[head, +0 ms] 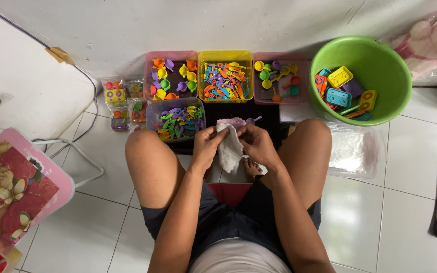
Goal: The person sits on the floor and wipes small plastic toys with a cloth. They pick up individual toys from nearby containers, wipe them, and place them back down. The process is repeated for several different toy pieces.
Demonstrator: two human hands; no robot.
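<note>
Hands meet between the knees: left hand (207,144) and right hand (257,144) both pinch a white cloth (228,146), near the toy bins (225,76); open tile floor (102,222) left.

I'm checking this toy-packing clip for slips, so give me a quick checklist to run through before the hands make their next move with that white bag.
1. Both hands on the white bag: ok, left hand and right hand pinch its top.
2. Bag mouth open: cannot tell, fingers cover it.
3. Something already inside the bag: cannot tell.
4. Trays in front stocked: ok, pink tray, yellow tray and clear tray hold coloured toy pieces.
5. Green tub upright, with toys inside: ok.
6. Stack of clear bags beside the right knee: ok.
</note>
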